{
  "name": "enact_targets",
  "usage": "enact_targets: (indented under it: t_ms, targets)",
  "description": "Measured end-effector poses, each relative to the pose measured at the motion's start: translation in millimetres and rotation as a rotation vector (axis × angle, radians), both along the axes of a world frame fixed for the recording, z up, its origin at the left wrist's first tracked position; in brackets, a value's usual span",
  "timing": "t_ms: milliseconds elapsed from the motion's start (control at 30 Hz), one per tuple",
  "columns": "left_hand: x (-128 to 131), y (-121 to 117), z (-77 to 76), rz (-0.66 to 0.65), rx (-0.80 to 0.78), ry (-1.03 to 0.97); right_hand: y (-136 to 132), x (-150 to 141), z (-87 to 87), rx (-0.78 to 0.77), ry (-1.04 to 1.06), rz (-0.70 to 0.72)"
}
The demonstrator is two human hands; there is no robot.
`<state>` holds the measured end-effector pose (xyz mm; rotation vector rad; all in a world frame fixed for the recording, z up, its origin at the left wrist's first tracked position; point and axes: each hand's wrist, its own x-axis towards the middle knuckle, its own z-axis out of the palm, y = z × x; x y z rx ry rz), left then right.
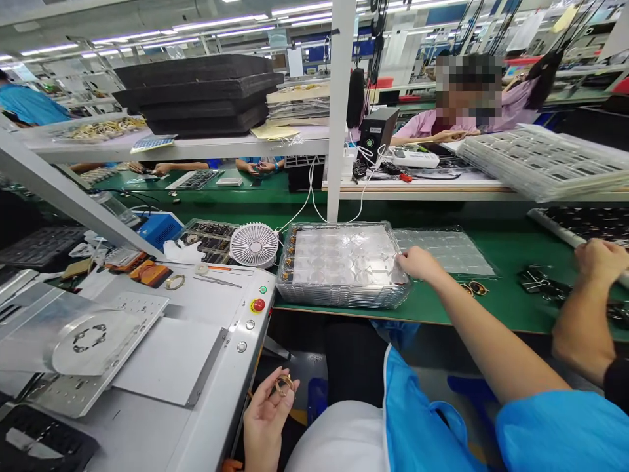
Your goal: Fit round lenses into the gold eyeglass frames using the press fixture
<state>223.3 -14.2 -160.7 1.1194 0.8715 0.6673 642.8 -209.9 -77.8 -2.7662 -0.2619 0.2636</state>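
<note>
My left hand (268, 413) is low in front of my lap, palm up. Its fingertips pinch a small copper-coloured ring coil (284, 385). My right hand (417, 263) reaches forward over the green bench, fingers curled on the right edge of the top clear plastic tray (339, 259). That tray lies on a stack of similar trays. Several small ring parts show along the stack's left side. Another flat clear tray (449, 249) lies just right of my right hand.
A grey machine table (196, 367) with a round metal fixture plate (93, 341) and a red stop button (257, 305) stands at left. A small white fan (254, 245) sits beside the stack. A neighbour's hand (600, 262) works at right. People sit across the bench.
</note>
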Motion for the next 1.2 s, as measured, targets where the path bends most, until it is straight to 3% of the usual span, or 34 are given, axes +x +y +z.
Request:
enact_targets:
  t_ms: [200,367,533,633,833,1067,1200]
  targets:
    - [-1.9,-1.0,-2.0,0.005,0.021,0.002,-4.2,-6.4,1.6,0.105,-0.016,-0.038]
    - [-0.3,-2.0,0.5,-0.017,0.02,0.038,-8.4,-6.7,-0.1,0.335,0.007,-0.074]
    - [-0.6,-1.5,-0.4,-0.032,0.024,0.039,-19.2,-1.2,-5.1,0.592,0.069,-0.014]
    - [-2.0,-0.4,-2.5,-0.038,0.019,0.037,-26.3,-1.3,-13.3,0.64,0.045,0.045]
    - [-2.7,1.1,-5.0,-0.03,0.035,0.081,-25.0,-2.1,-27.3,0.435,-0.075,0.156]
    - [0.2,0.3,-2.4,-0.034,0.032,0.071,-9.0,0.7,-11.4,0.133,-0.153,0.306]
    - [-1.2,-2.1,-3.2,-0.024,0.029,0.061,-7.9,-3.7,-7.4,0.036,-0.169,0.339]
